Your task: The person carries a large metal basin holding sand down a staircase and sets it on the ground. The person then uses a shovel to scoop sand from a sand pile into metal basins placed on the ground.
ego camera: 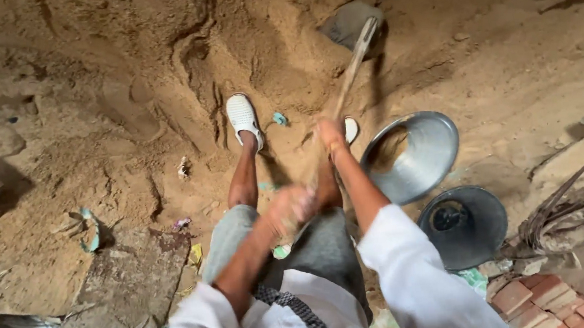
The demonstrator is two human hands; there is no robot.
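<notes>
Both your hands close around the wooden handle [346,89] of a hoe: your right hand [330,134] higher up the shaft, your left hand [290,211] lower, blurred, probably wrapped fully. From the head camera, the hoe's blade [350,24] is sunk in the sand pile [251,45]. Just beside your right arm lie a tilted metal pan [428,150] and a darker pan [476,228].

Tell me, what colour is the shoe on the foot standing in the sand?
The shoe is white, with small holes across its top. The head view shows it best, on the sand.
</notes>
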